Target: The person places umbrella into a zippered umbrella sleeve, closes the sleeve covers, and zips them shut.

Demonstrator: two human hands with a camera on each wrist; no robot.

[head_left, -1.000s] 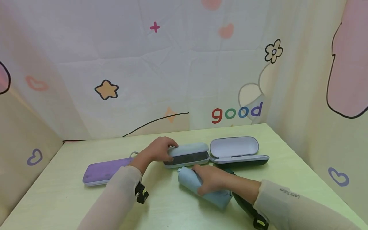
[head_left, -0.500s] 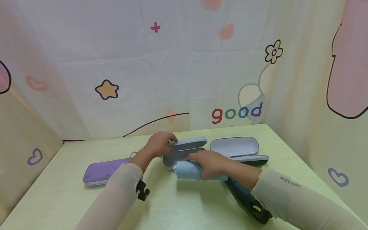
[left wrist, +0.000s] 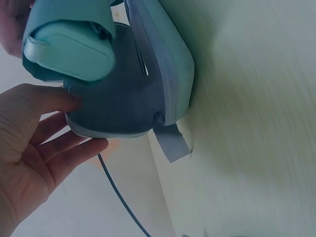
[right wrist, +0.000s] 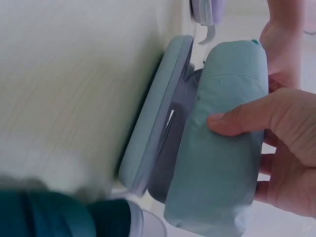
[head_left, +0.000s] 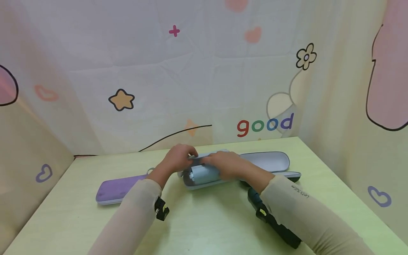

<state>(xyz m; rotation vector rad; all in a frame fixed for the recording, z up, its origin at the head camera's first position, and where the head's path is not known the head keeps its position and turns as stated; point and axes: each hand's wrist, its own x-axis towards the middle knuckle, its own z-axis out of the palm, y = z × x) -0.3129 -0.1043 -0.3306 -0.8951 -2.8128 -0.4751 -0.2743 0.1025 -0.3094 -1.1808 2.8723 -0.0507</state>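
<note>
A light blue folded umbrella [head_left: 205, 174] lies partly inside the opened pale blue case [head_left: 204, 186], above its lower half. My right hand [head_left: 227, 164] grips it, the thumb across its side in the right wrist view, where the umbrella [right wrist: 217, 148] slants beside the case [right wrist: 148, 128]. My left hand [head_left: 178, 157] pinches the edge of the case's raised lid between thumb and fingers. In the left wrist view the grey lining of the case [left wrist: 123, 98] shows, with a small ribbed tab [left wrist: 172, 142] at its end. The umbrella's far end is hidden by my right hand.
An open case with grey lining and dark shell [head_left: 271, 161] stands at the right. A closed purple case [head_left: 119, 187] lies left. A dark teal folded umbrella [head_left: 254, 199] lies under my right forearm. Printed cloth surrounds the table [head_left: 191, 226] at back and sides.
My left hand has raised the lid of the pale blue case. My right hand has carried the light blue umbrella from the table up and back into the opened case.
</note>
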